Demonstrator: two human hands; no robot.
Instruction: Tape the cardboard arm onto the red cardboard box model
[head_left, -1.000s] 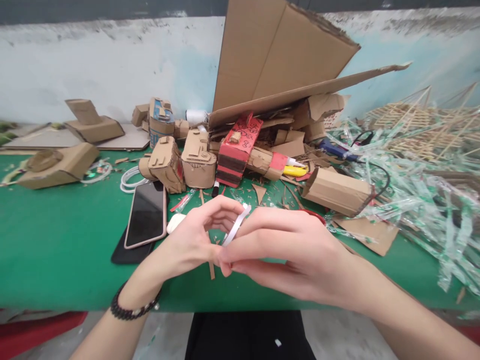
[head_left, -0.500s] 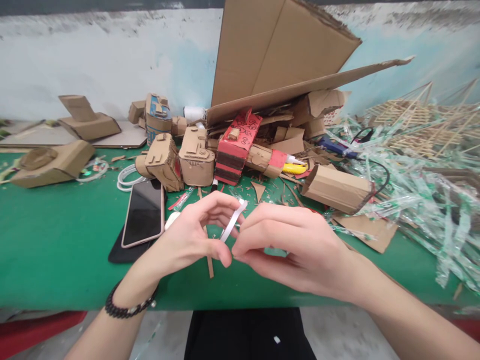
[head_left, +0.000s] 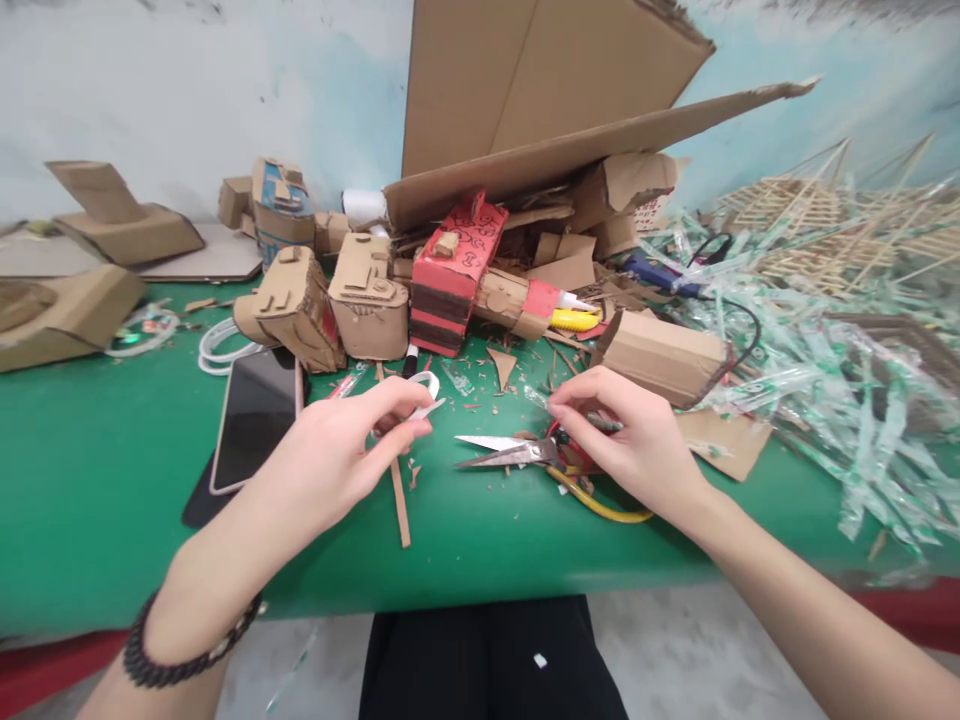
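My left hand (head_left: 349, 440) pinches a narrow white strip (head_left: 427, 384) that curls back over the fingertips. To its right, apart from it, my right hand (head_left: 634, 430) is closed in a pinch. A small clear scrap (head_left: 535, 397) shows by those fingertips; whether they hold it, I cannot tell. Scissors (head_left: 517, 453) with yellow handles lie on the green table (head_left: 465, 560) under my right hand, blades parted and pointing left. Part of their handles is hidden by the hand. A thin cardboard strip (head_left: 400, 500) lies below my left hand.
Cardboard models, among them a red painted one (head_left: 457, 270), line the back. A phone (head_left: 256, 420) lies at left. Large cardboard sheets (head_left: 540, 90) lean on the wall. Clear-green plastic strips (head_left: 847, 400) and wooden sticks heap up at right. A yellow cutter (head_left: 574, 320) lies behind.
My hands have moved apart, the left keeping the white strip and the right drawing away to the right. The scissors now show between them. The view has shifted slightly.
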